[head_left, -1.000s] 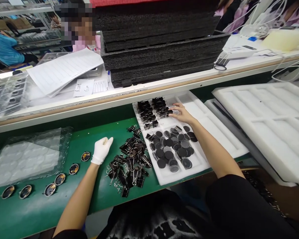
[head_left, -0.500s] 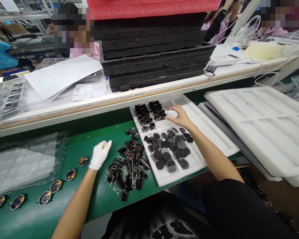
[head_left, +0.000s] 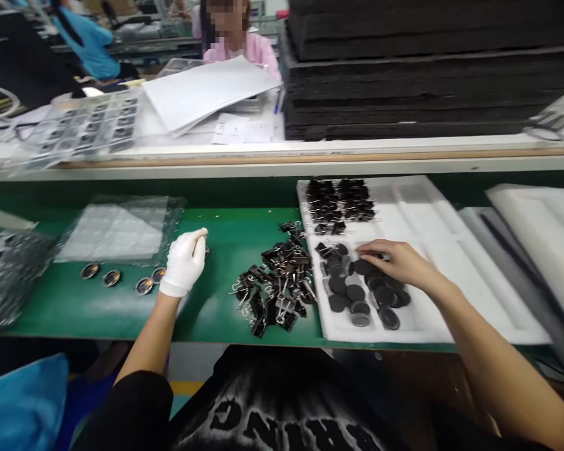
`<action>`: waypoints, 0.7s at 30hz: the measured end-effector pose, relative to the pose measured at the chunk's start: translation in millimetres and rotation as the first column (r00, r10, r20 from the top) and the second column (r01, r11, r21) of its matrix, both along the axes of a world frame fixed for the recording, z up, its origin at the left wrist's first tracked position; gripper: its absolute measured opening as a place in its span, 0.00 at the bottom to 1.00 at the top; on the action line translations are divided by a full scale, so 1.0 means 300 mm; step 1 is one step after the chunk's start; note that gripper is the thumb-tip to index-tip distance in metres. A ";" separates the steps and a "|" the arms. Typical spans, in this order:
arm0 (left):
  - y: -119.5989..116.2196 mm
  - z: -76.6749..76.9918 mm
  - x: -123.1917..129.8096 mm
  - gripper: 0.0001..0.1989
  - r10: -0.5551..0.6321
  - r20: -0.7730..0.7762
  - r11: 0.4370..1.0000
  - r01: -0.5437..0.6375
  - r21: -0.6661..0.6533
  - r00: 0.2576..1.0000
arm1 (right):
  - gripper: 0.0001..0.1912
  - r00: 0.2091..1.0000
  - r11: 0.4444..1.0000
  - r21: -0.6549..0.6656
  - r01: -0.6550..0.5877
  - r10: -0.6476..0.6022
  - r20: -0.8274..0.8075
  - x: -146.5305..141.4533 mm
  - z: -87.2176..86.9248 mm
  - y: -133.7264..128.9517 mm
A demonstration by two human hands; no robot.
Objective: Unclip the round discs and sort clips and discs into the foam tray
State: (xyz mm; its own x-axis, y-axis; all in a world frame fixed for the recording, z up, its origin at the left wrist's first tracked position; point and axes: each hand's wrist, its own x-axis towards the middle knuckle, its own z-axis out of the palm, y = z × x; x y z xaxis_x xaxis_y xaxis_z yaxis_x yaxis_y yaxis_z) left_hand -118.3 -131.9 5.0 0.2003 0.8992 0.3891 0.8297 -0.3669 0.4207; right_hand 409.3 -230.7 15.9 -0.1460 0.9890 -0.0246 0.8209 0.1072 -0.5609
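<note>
My left hand [head_left: 185, 262], in a white glove, is closed above the green bench, its thumb and fingers pressed together; what it may hold is hidden. Beside and partly behind it are several round parts with amber-and-black faces [head_left: 144, 286]. My right hand [head_left: 395, 260], bare, has its fingertips together at the dark round discs [head_left: 356, 292] in the white foam tray [head_left: 432, 275]; whether it grips a disc is too small to tell. Black binder clips fill the tray's back left compartments [head_left: 323, 202]. More loose clips [head_left: 282, 282] are heaped on the bench between my hands.
A clear plastic tray [head_left: 117, 232] lies at the back left, with stacked plastic trays [head_left: 9, 275] farther left. White foam trays [head_left: 545, 238] lean at the right. A raised shelf edge [head_left: 263, 160] runs behind, bearing papers and black foam. A person sits beyond.
The view has swung left. My right hand has moved from the clips at the back of the tray to the discs nearer me, and its fingers have come together. My left hand stays closed.
</note>
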 end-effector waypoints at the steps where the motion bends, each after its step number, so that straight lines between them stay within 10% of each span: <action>1: -0.009 0.011 -0.049 0.20 0.030 -0.087 0.999 -0.032 -0.013 0.996 | 0.16 0.999 1.000 0.005 -0.001 0.000 0.034 0.020 -0.016 0.005; 6: -0.040 0.016 -0.191 0.35 -0.025 -0.508 0.978 -0.084 -0.191 0.861 | 0.13 0.981 0.999 -0.033 -0.006 0.012 0.194 0.103 -0.063 0.045; 10: 0.003 -0.004 -0.181 0.39 -0.069 -0.608 0.975 -0.076 -0.210 0.791 | 0.24 0.962 0.988 0.092 0.121 -0.140 0.236 -0.004 0.040 0.060; 15: 0.113 -0.019 -0.062 0.27 -0.242 -0.636 0.952 0.054 -0.300 0.732 | 0.30 0.869 0.961 -0.188 0.203 -0.265 -0.418 -0.353 0.181 0.127; 21: 0.167 -0.023 0.143 0.31 -0.426 -0.510 0.875 0.197 -0.443 0.747 | 0.19 0.556 0.861 -0.501 -0.092 -0.373 -0.743 -0.623 0.111 0.338</action>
State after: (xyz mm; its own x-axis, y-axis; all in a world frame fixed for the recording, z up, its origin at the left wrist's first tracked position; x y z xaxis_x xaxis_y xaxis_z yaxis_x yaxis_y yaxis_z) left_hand -75.3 -81.9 -1.9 0.5737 0.7909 -0.2131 0.8148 -0.5776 0.0498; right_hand 222.4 -129.4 49.3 -0.1923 0.8971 -0.3978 -0.0172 -0.4084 -0.9126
